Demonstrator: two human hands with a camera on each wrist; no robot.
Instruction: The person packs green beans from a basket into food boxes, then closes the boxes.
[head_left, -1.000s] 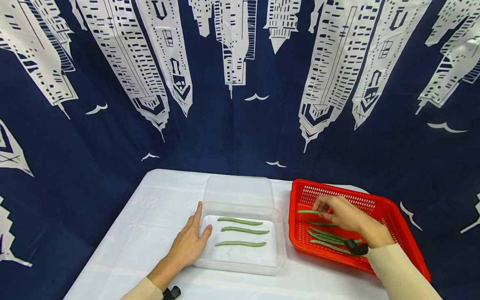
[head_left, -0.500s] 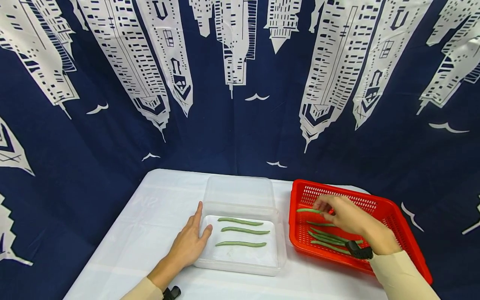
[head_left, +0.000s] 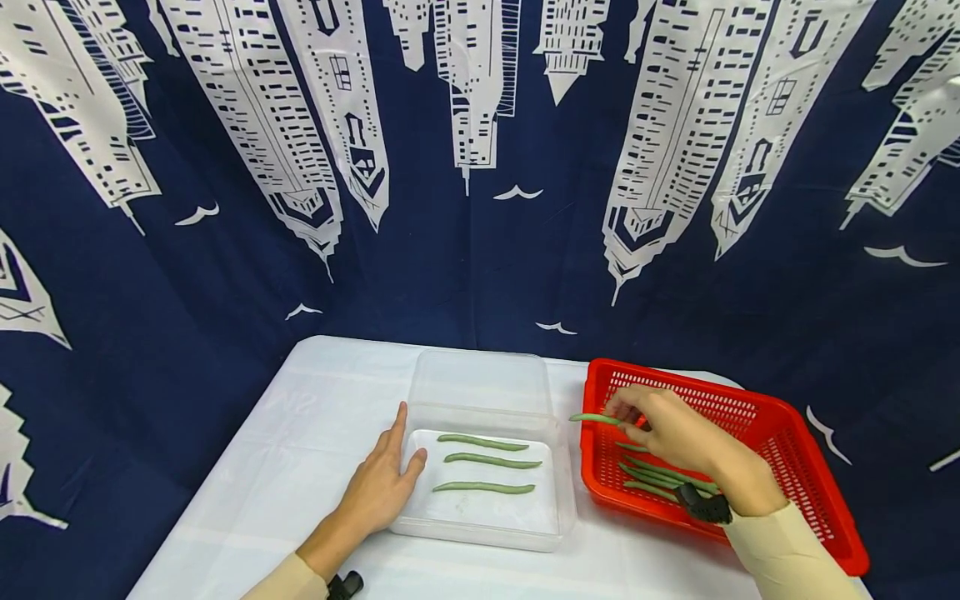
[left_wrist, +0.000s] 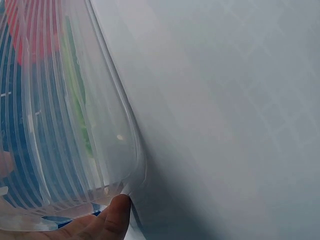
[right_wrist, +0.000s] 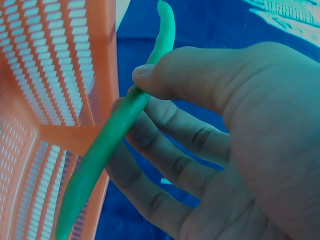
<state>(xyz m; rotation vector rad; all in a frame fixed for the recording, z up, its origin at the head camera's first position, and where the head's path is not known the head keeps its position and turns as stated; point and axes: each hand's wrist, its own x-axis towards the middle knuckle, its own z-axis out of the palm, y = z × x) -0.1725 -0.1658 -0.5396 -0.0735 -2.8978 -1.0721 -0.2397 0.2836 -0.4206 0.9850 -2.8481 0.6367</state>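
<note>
My right hand point(head_left: 660, 425) pinches a green bean point(head_left: 594, 418) between thumb and fingers point(right_wrist: 165, 85), and the bean point(right_wrist: 112, 140) pokes out over the left rim of the red basket point(head_left: 780, 433). Several more green beans point(head_left: 660, 477) lie in the basket under that hand. A clear plastic container point(head_left: 555, 500) to the left holds three beans point(head_left: 487, 460) laid in rows. My left hand point(head_left: 382, 487) lies flat on the table against the container's left wall point(left_wrist: 125, 125), with the thumb point(left_wrist: 117, 215) touching its corner.
A white table point(head_left: 300, 467) bears both containers. The container's clear lid point(head_left: 480, 382) stands behind it. A dark blue curtain point(head_left: 465, 250) with white skyscraper print hangs close behind the table.
My right hand has lifted the bean and carried it left, from inside the basket to over its left rim. The left hand has stayed in place.
</note>
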